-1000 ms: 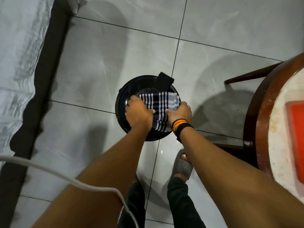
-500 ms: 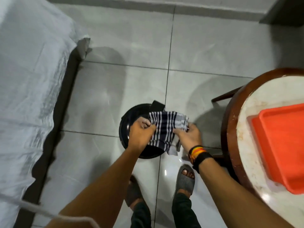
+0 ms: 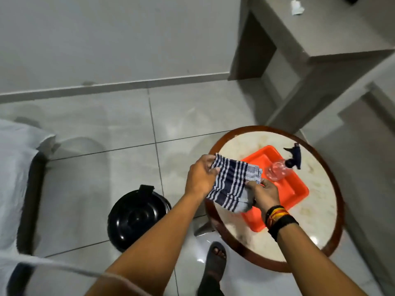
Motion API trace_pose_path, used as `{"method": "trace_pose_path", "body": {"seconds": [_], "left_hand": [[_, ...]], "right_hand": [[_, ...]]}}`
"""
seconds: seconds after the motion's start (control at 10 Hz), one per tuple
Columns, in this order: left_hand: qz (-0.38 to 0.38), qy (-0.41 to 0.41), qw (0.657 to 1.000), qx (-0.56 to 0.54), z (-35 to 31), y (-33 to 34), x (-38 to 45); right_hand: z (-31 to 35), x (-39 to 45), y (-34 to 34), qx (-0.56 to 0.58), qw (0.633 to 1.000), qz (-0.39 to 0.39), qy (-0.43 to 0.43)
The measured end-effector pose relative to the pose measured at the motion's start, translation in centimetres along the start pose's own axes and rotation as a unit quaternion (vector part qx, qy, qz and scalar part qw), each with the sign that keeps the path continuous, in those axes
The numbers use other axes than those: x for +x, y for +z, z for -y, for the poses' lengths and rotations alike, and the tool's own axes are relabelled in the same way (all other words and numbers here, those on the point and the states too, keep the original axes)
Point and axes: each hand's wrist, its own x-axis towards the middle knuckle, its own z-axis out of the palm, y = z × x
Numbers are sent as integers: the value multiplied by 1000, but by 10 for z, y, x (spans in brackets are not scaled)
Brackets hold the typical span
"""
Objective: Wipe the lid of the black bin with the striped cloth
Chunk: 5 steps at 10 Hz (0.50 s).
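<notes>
The black bin (image 3: 136, 218) stands on the tiled floor at lower centre-left, its glossy round lid closed and uncovered. Both hands hold the blue-and-white striped cloth (image 3: 232, 184) in the air, up and to the right of the bin, over the left part of a round table. My left hand (image 3: 199, 177) grips the cloth's upper left corner. My right hand (image 3: 264, 194) pinches its lower right edge. The cloth hangs partly folded between them.
A round marble-topped table with a wooden rim (image 3: 333, 212) carries an orange tray (image 3: 297, 189) and a clear spray bottle (image 3: 280, 169). A white-sheeted bed (image 3: 15, 178) lies at left. A grey counter (image 3: 310, 39) rises at upper right. My sandalled foot (image 3: 215, 261) is below.
Both hands lifted the striped cloth off the bin lid and carried it up and right, over the round table. The view swung right and the lid is now bare.
</notes>
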Motion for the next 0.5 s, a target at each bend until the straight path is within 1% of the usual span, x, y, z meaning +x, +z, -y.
{"method": "trace_pose_path", "body": {"seconds": [0.1, 0.2, 0.3, 0.4, 0.5], "left_hand": [[44, 42, 992, 108, -7, 57, 18], [64, 65, 972, 216, -6, 94, 34], [135, 38, 964, 228, 7, 117, 47], [217, 90, 927, 293, 22, 123, 50], [189, 196, 884, 380, 24, 119, 47]], "right_hand": [[-19, 31, -32, 26, 998, -39, 49], [-43, 59, -45, 48, 993, -61, 94], [-76, 91, -49, 41, 989, -71, 125], [-108, 112, -47, -50, 988, -74, 125], [-95, 83, -40, -135, 984, -98, 59]]}}
